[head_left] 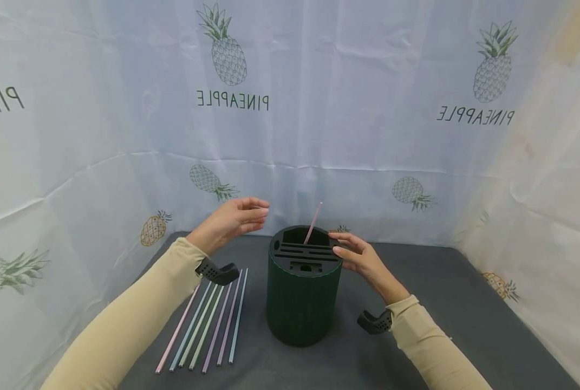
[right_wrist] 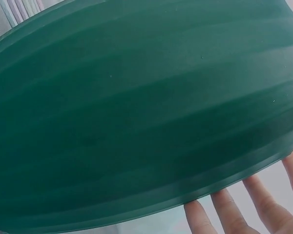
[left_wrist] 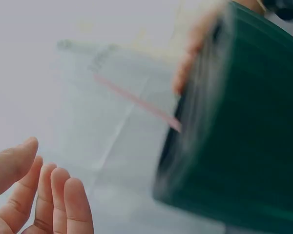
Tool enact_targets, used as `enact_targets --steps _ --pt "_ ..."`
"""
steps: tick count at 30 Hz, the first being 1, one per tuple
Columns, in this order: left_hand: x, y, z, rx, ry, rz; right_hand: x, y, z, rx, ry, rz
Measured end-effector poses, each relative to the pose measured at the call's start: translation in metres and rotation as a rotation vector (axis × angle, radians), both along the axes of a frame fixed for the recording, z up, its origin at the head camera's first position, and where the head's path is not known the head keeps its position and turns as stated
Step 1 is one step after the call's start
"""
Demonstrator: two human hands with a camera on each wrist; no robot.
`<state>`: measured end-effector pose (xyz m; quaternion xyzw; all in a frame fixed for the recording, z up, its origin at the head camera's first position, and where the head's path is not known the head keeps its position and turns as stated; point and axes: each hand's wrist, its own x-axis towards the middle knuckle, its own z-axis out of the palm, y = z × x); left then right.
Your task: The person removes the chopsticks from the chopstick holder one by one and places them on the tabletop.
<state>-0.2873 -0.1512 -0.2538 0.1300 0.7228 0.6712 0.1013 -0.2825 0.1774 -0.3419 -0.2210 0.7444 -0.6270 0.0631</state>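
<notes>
A dark green ribbed cylindrical organizer (head_left: 303,303) stands upright, its black top cut with slots and a larger opening at the back. One pink straw (head_left: 313,223) leans out of that back opening. My right hand (head_left: 363,262) touches the organizer's right upper rim; in the right wrist view its fingers (right_wrist: 266,200) lie fairly straight along the green wall. To the left of the organizer, my left hand (head_left: 233,219) is raised in the air with nothing in it, thumb apart from the gently bent fingers (left_wrist: 58,200).
Several pastel straws (head_left: 214,325) in pink, blue, green and purple lie side by side on the dark grey table (head_left: 406,346), left of the organizer. White curtains (head_left: 319,135) printed with pineapples enclose the back and sides. Each wrist wears a black strap mount (head_left: 375,322).
</notes>
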Motion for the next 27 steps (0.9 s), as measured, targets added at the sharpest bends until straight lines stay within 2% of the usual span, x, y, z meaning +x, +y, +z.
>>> enact_targets --steps 4,8,13,19,27 --pt "-0.008 0.029 0.019 0.010 -0.003 -0.039 0.001 0.000 -0.001 -0.014 -0.015 0.005" --pt "-0.018 0.053 0.025 -0.013 -0.018 -0.079 0.002 -0.001 -0.001 -0.013 -0.019 0.001" --pt "-0.025 0.074 0.020 -0.112 -0.016 -0.125 0.000 -0.002 -0.002 -0.004 -0.030 -0.014" --pt "-0.025 0.089 0.011 -0.197 -0.028 -0.179 0.000 -0.001 -0.003 -0.004 -0.026 -0.015" --pt "-0.026 0.096 0.005 -0.247 -0.064 -0.174 0.000 0.001 -0.001 0.003 -0.021 -0.025"
